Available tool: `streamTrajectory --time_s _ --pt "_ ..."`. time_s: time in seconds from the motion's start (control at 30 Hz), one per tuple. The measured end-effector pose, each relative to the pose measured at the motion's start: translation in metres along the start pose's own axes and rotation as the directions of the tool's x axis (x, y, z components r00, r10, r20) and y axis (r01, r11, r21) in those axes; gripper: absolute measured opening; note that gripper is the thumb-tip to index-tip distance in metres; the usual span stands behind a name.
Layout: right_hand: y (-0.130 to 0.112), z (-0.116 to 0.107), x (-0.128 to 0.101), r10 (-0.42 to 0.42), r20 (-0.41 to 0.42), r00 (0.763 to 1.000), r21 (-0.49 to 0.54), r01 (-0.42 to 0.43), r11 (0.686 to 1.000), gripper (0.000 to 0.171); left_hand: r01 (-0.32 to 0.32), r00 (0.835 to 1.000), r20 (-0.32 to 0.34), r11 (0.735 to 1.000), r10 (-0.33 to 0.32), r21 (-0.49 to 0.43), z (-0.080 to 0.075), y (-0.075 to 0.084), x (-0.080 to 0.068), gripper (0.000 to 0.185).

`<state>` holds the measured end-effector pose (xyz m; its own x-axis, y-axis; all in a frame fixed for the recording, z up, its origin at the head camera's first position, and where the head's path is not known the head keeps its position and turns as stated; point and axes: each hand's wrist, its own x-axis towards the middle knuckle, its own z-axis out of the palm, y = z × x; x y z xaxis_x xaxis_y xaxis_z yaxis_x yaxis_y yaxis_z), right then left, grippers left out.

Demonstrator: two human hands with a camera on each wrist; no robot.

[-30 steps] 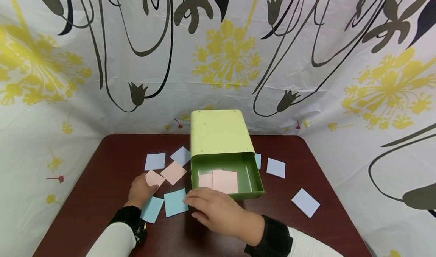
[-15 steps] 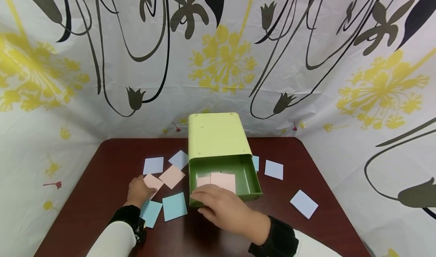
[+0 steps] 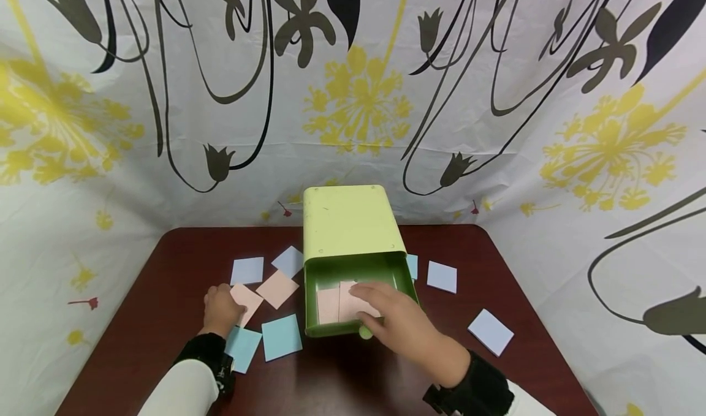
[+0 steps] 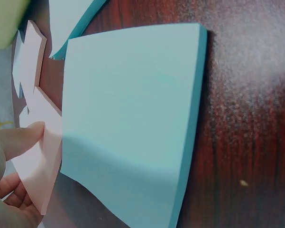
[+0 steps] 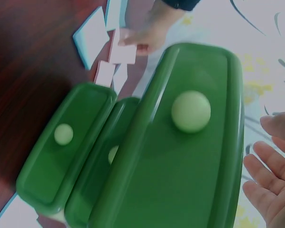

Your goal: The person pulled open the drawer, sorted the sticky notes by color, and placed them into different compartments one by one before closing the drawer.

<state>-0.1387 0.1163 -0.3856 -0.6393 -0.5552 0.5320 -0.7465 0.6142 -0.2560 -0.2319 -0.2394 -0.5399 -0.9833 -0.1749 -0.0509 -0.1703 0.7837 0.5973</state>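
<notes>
A flowery white cloth (image 3: 358, 158) is hung behind the dark red counter (image 3: 331, 385). A yellow box (image 3: 353, 220) is set near the middle of the counter's far edge, and its top green drawer (image 3: 333, 329) is pulled out toward the near edge. The right hand (image 3: 405, 324) has just been moved from the drawer's front corner to over its inside, so the pink pads (image 3: 328, 306) lying in there are partly covered and can now be reached. That hand is slanted in from the counter's near right corner. Its fingers are loosely bent and its grip is apart, with nothing held; whether the pads are touched cannot be told. The left hand (image 3: 220, 310) is stretched in from the near left corner. In its grip, one pink pad (image 3: 248, 299) is pinched between thumb and fingers. That pad is held near the counter's left edge, with a blue pad (image 3: 243, 347) just beside it, toward the near edge. On the drawer's front, a small round knob (image 3: 365, 332) is seen.
</notes>
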Motion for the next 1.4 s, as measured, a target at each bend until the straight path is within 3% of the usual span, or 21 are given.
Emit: streamTrajectory --time_s 0.2,0.37,0.5,0.9,1.2,1.4 --pt "0.013 -0.008 -0.009 0.103 -0.024 0.994 -0.023 -0.104 0.994 0.043 0.002 1.0 -0.031 0.999 -0.004 -0.042 -0.006 0.004 -0.003 0.046" --pt "0.021 -0.015 -0.015 0.225 -0.017 0.974 -0.031 -0.225 0.974 0.043 0.012 0.999 -0.039 0.996 -0.016 -0.087 -0.011 0.011 -0.006 0.039" --pt "0.026 -0.018 -0.02 0.274 -0.027 0.961 -0.018 -0.274 0.962 0.044 0.011 0.999 -0.034 0.991 -0.016 -0.13 -0.013 0.016 -0.009 0.031" --pt "0.038 -0.022 -0.029 0.296 -0.055 0.954 -0.013 -0.297 0.955 0.045 0.008 1.0 0.018 0.982 -0.005 -0.19 -0.022 0.027 -0.02 0.021" --pt "0.046 -0.03 -0.034 0.325 -0.088 0.942 -0.039 -0.329 0.943 0.045 -0.096 0.994 -0.062 0.971 0.085 -0.218 -0.046 0.045 -0.03 0.024" --pt "0.05 -0.034 -0.04 0.346 -0.101 0.933 -0.042 -0.351 0.935 0.044 -0.105 0.992 -0.089 0.964 0.086 -0.243 -0.063 0.065 -0.04 0.027"
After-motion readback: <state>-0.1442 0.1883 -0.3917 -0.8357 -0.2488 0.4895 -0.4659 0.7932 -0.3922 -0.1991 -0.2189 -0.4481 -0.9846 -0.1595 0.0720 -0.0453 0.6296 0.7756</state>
